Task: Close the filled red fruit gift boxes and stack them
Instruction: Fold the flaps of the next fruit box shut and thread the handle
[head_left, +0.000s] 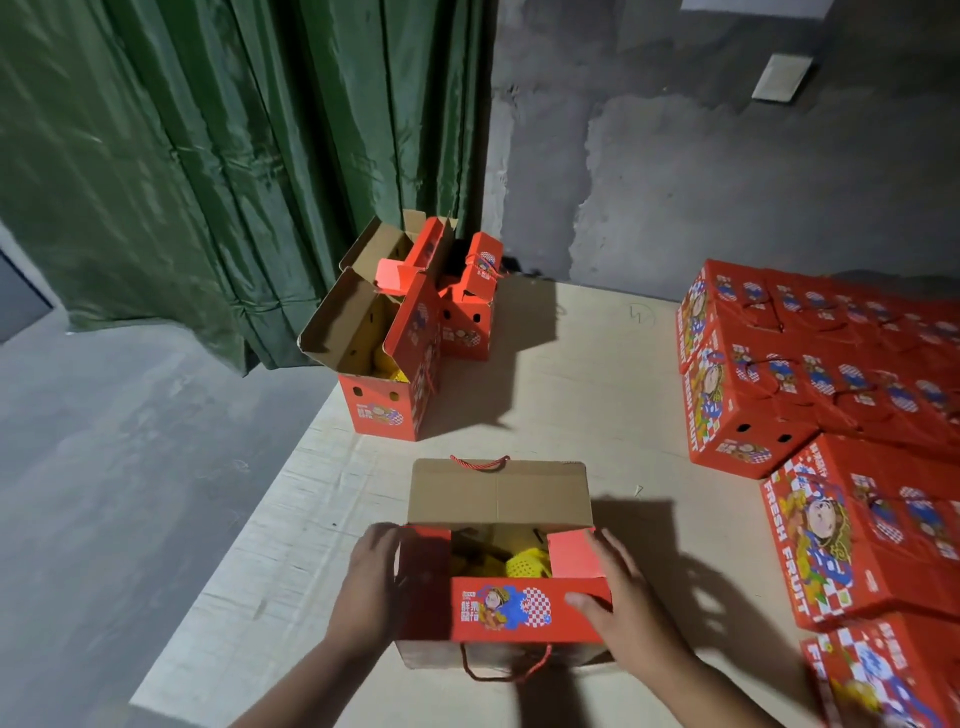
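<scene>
An open red fruit gift box (501, 613) sits on the table in front of me, yellow-netted fruit (524, 564) showing inside. Its far flap stands up with a red rope handle at the top; the near flap is folded partly down. My left hand (371, 577) presses flat against the box's left side flap. My right hand (615, 592) holds the right side flap and the near flap, thumb on the printed front. Two more open red boxes (387, 364) stand at the back left. Closed red boxes (810, 364) are stacked at the right.
The light wooden table (571, 374) ends at its left edge, with grey floor (104, 441) beyond. A green curtain (234, 156) hangs behind, next to a rough grey wall (701, 182). More closed boxes (878, 525) crowd the near right.
</scene>
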